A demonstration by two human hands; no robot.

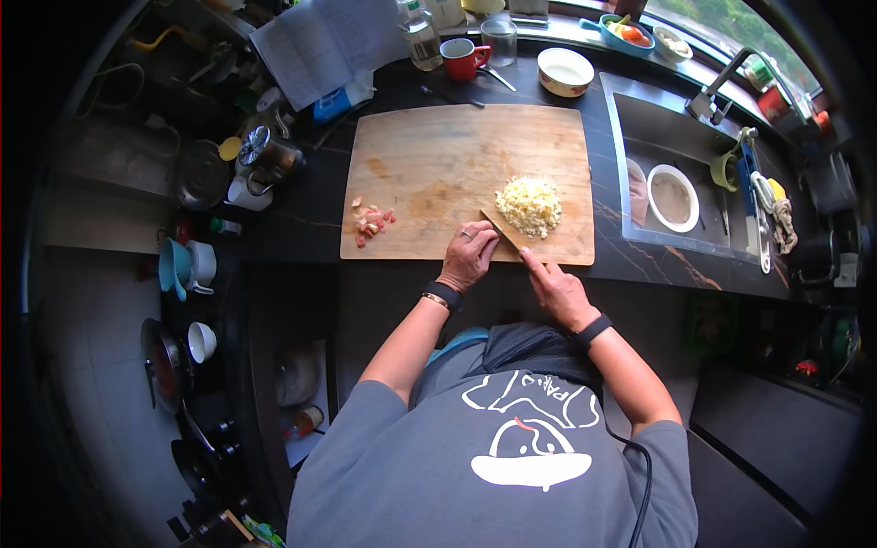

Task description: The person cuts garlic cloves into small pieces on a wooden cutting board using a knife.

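A wooden cutting board (438, 155) lies on the dark counter. My right hand (559, 290) is closed round the handle of a knife (505, 228), whose blade rests at the board near its front edge. Just left of the blade is my left hand (470, 257), its fingers curled together; whatever they may hold is hidden. A heap of chopped pale yellow and white food (529, 206) sits right behind the knife. Small pinkish-red pieces (370, 221) lie at the board's left side.
Behind the board stand a red mug (463, 59), a glass (499, 44), a bottle (419, 36) and a bowl (565, 73). To the right is a sink (658, 119) holding a white round container (672, 198). A glass jar (271, 152) stands at the left.
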